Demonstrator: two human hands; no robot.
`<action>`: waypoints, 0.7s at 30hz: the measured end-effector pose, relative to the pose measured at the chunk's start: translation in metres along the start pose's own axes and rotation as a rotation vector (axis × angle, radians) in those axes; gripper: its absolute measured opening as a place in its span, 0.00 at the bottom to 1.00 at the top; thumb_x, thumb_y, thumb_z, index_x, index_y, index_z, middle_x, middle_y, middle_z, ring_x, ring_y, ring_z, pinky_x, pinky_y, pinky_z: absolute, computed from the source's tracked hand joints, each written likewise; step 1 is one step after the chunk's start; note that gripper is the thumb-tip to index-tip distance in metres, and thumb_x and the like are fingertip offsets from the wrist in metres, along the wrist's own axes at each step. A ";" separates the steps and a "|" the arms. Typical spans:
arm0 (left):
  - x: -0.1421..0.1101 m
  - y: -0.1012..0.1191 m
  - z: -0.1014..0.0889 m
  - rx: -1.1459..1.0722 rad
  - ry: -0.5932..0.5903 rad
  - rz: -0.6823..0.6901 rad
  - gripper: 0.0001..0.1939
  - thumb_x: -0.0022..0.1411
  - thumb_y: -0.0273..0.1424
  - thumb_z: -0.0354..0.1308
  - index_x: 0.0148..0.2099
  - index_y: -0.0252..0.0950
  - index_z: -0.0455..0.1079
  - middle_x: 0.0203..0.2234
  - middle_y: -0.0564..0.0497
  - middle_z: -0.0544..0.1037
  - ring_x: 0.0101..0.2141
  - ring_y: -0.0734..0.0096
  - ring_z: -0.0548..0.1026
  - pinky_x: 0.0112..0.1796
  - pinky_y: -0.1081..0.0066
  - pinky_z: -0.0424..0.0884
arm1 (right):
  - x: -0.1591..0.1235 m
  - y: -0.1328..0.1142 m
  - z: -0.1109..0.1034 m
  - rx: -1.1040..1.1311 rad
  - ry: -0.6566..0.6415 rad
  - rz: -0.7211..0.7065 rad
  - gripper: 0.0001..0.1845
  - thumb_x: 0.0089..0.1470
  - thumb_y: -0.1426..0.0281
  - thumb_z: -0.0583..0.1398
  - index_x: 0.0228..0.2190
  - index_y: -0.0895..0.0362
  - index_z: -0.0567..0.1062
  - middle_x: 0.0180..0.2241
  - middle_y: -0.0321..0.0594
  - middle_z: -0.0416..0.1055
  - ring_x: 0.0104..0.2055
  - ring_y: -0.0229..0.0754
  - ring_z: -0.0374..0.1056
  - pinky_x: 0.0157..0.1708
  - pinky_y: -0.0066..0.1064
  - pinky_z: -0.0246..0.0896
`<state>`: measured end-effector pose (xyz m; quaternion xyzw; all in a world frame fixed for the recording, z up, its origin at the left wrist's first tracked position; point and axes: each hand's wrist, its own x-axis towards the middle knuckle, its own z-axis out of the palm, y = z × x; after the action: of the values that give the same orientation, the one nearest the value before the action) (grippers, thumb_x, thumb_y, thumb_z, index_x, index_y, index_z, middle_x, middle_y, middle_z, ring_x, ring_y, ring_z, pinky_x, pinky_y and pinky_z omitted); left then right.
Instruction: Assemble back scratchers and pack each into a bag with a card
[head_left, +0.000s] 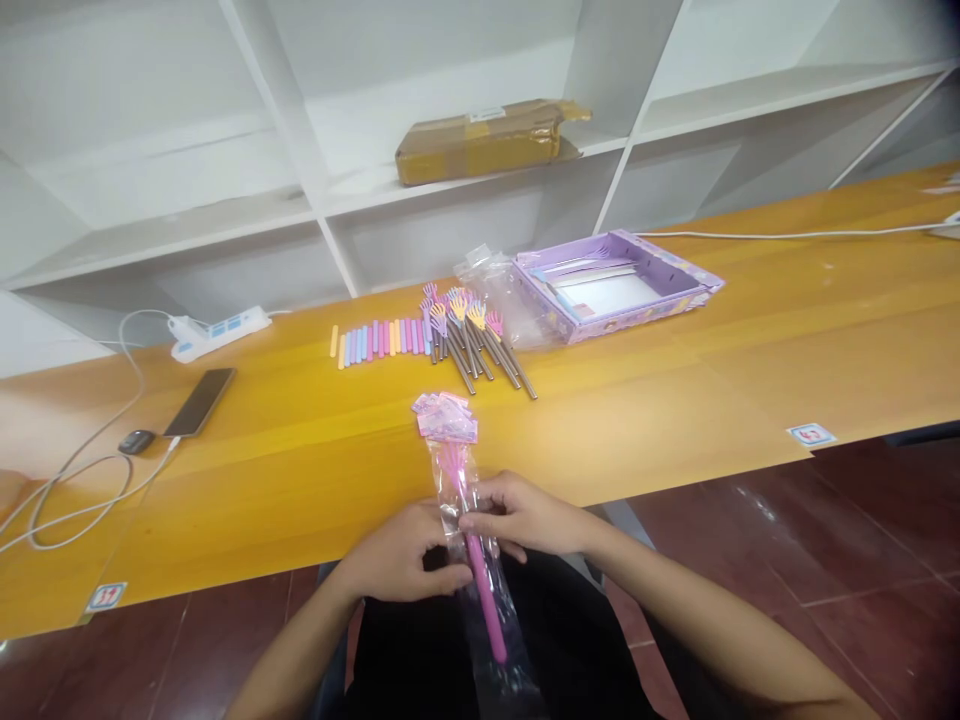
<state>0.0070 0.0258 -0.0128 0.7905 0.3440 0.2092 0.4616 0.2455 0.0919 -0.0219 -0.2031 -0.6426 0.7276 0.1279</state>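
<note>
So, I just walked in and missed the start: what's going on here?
A person's left hand and right hand hold a clear plastic sleeve with a pink, hand-headed stick inside, over the near edge of the table. Beyond lie metal rods with hand-shaped heads, a row of coloured sticks and a purple tray.

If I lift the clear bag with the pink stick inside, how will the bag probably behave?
The clear bag will probably be floppy and slippery, since its film looks thin, glossy and wrinkled. The pink stick, straight along its shaft, may stiffen the middle; the bag's end beyond it could sag.
</note>
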 end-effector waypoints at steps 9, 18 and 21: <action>0.002 -0.026 0.014 -0.394 0.801 -0.232 0.22 0.71 0.45 0.68 0.58 0.41 0.66 0.43 0.50 0.80 0.43 0.65 0.81 0.46 0.68 0.76 | -0.007 -0.008 0.029 0.111 -0.276 0.269 0.34 0.58 0.39 0.69 0.30 0.58 0.73 0.24 0.34 0.76 0.18 0.32 0.71 0.20 0.23 0.67; 0.004 -0.024 0.017 -0.392 0.803 -0.230 0.21 0.76 0.47 0.62 0.59 0.41 0.63 0.33 0.53 0.81 0.37 0.64 0.84 0.43 0.66 0.77 | 0.011 -0.008 -0.021 -1.001 0.625 -0.163 0.18 0.77 0.64 0.54 0.50 0.57 0.82 0.49 0.53 0.81 0.51 0.54 0.77 0.54 0.49 0.74; 0.003 -0.026 0.015 -0.384 0.782 -0.244 0.20 0.78 0.49 0.58 0.57 0.41 0.61 0.34 0.50 0.85 0.39 0.60 0.86 0.44 0.63 0.77 | 0.020 0.007 -0.027 -1.281 0.580 -0.282 0.22 0.74 0.64 0.59 0.65 0.53 0.75 0.69 0.58 0.67 0.70 0.65 0.63 0.67 0.62 0.63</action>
<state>0.0102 0.0280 -0.0429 0.5058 0.5380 0.4962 0.4567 0.2405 0.1240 -0.0335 -0.3386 -0.9037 0.1006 0.2420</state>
